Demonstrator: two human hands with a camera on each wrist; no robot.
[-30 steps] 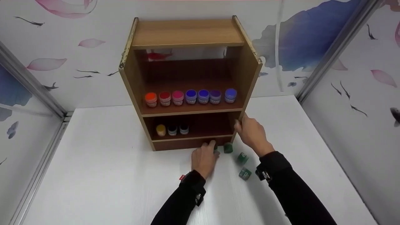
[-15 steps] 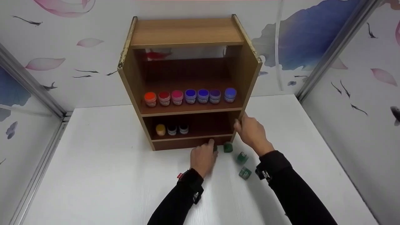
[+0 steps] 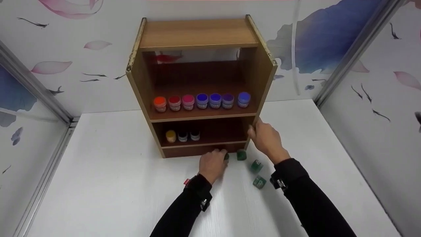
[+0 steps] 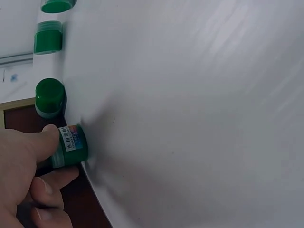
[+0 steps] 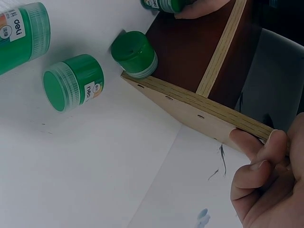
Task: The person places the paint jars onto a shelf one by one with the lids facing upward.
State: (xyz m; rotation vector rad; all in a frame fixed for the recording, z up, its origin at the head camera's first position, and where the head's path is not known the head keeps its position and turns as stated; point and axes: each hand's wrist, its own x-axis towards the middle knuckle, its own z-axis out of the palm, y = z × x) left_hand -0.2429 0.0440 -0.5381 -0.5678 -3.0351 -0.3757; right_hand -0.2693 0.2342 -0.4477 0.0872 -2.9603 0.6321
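Note:
In the head view, my left hand (image 3: pixel 211 165) is low at the front of a wooden shelf unit (image 3: pixel 199 33). Its thumb and fingers pinch a green paint jar (image 4: pixel 72 145), tipped on its side by the shelf's bottom board, as the left wrist view shows. My right hand (image 3: pixel 267 140) grips the front edge of the unit's right side panel (image 5: pixel 197 107). Between the hands, another green jar (image 3: pixel 241 155) stands beside the base's right corner. Two more green jars, one farther back (image 3: pixel 256 166) and one nearer (image 3: pixel 259 182), lie on the white table near my right wrist.
On the middle shelf (image 3: pixel 200 117) stands a row of orange, red, pink, blue and purple jars. The lower shelf (image 3: pixel 220 143) bears a yellow jar (image 3: pixel 170 136) and two dark-lidded jars (image 3: pixel 189 136) at its left. Patterned wall panels (image 3: pixel 105 72) enclose the table.
My left forefinger, raised against the bottom board before, is now lower at the green jar. The left wrist has swung slightly left. My right hand keeps its grip on the side panel.

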